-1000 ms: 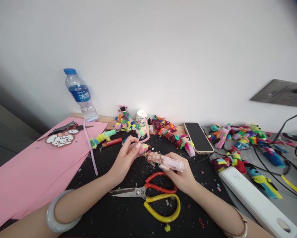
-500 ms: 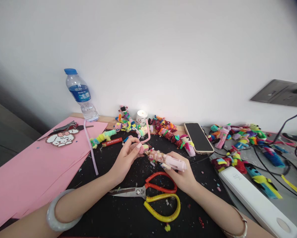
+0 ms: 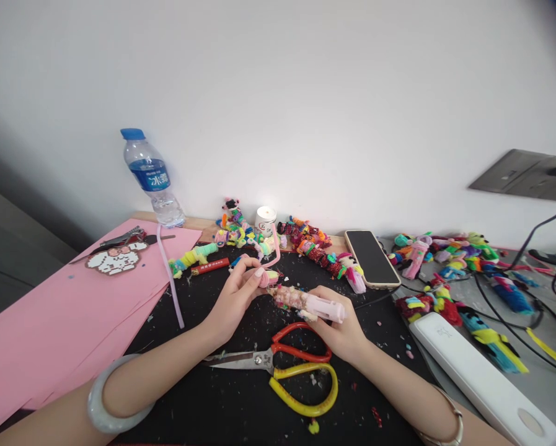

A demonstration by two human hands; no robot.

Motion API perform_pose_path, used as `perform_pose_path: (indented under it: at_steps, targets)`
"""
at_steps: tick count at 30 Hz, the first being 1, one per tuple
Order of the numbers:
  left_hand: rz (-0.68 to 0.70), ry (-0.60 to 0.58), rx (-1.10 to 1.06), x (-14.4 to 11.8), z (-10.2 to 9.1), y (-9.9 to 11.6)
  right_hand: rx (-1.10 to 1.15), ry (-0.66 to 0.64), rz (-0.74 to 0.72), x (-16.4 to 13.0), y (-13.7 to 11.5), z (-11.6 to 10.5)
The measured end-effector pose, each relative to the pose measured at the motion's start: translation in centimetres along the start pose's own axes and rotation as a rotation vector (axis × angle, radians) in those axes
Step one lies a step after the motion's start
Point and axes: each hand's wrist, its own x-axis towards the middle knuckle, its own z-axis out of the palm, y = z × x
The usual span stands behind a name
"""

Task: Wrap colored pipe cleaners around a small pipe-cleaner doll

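Observation:
My right hand [image 3: 340, 328] grips a pale pink pen-like stick [image 3: 308, 301] whose left part is wrapped in fuzzy pink and multicoloured pipe cleaner. My left hand [image 3: 233, 294] pinches a pink pipe cleaner [image 3: 276, 251] at the stick's left tip, where a small pink coil sits. The free end of that pipe cleaner curves up towards the candle. Both hands hover just above the black mat [image 3: 240, 396], near its far middle.
Scissors [image 3: 287, 365] with red and yellow handles lie just in front of my hands. Pink paper sheets [image 3: 59, 316], a water bottle [image 3: 151, 177], a lit candle [image 3: 265, 218], a phone [image 3: 371, 258], a white power strip [image 3: 482, 378], cables and several fuzzy wrapped sticks surround the mat.
The stick in my right hand has shifted and tilted slightly while my left fingers keep working the pink pipe cleaner at its tip. Nothing else has moved.

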Motion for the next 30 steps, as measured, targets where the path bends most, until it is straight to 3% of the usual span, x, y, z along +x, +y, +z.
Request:
perform_pose_path:
  at_steps: [30]
  targets:
    - [-0.024,-0.009,-0.027,0.06,-0.13,-0.07,0.007,0.029,0.015,-0.04,0.32,0.11]
